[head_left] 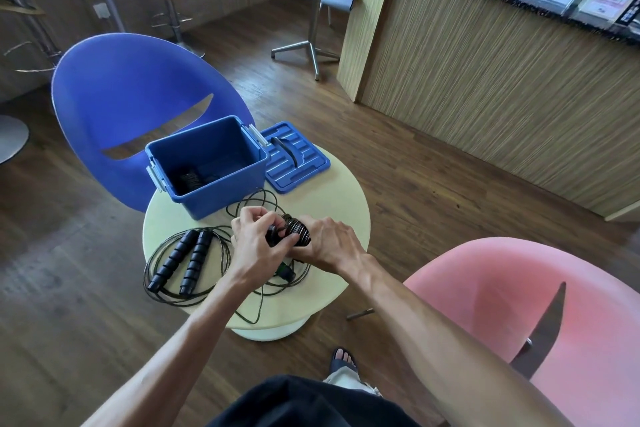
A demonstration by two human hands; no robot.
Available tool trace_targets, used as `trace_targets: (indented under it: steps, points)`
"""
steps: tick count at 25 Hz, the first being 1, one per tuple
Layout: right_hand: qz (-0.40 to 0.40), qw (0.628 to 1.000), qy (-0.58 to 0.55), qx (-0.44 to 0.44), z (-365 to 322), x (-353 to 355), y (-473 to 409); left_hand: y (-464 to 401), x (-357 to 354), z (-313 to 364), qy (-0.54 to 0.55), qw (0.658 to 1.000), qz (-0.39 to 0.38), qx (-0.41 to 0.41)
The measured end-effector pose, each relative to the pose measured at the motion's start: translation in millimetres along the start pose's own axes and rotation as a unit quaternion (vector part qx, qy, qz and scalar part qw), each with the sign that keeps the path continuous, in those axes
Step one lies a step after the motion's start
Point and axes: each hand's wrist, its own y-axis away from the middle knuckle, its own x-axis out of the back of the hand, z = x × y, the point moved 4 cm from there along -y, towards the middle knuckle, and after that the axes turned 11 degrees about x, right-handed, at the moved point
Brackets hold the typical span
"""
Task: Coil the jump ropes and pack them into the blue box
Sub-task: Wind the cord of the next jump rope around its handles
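Both hands meet over the round table (332, 198): the right hand (332, 243) clasps the wound rope bundle (294, 230), while the left hand (256, 239) pinches thin black cord onto it. Loose cord (252, 201) trails away toward the blue box (221, 198), which stands open just beyond the hands, nearer the left one, a coiled rope already inside. A second rope's ribbed foam handles (183, 258) lie side by side to the left, their long axes slanting toward the box.

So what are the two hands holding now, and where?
Both hold one jump-rope bundle: right hand grips its wound handles, left hand pinches the cord at the near end.
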Motion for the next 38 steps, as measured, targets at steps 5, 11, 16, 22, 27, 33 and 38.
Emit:
trace_targets:
  steps: [5, 11, 16, 22, 27, 33, 38]
  points:
    - [-0.010, 1.000, 0.008, -0.005, 7.1, -7.6, -2.0, 10.5, 1.1, -1.8, -0.021, 0.998, 0.000, -0.062]
    - [-0.064, 0.998, 0.003, -0.021, 4.6, -15.9, 6.9, 8.5, 1.6, -10.2, -0.077, 0.987, -0.093, -0.105]
    - [-0.067, 0.995, 0.079, 0.011, -13.6, -25.4, 12.6, -2.7, 5.7, -7.1, 0.009, 0.993, -0.116, 0.018]
    - [-0.005, 0.991, 0.129, -0.020, -25.4, -36.0, 12.2, 1.6, -1.7, 2.4, 0.079, 0.975, -0.188, 0.084]
    - [0.009, 0.998, 0.067, 0.002, -13.2, -18.3, 4.8, 14.3, 1.9, -4.7, -0.066, 0.988, -0.130, -0.052]
    - [0.002, 1.000, 0.005, -0.002, -15.7, -13.0, -6.8, 28.8, 22.0, 4.0, -0.173, 0.951, 0.025, -0.254]
    - [0.020, 0.999, 0.036, 0.025, -18.5, -12.5, 1.5, 30.5, 29.8, -3.8, -0.260, 0.912, 0.009, -0.318]
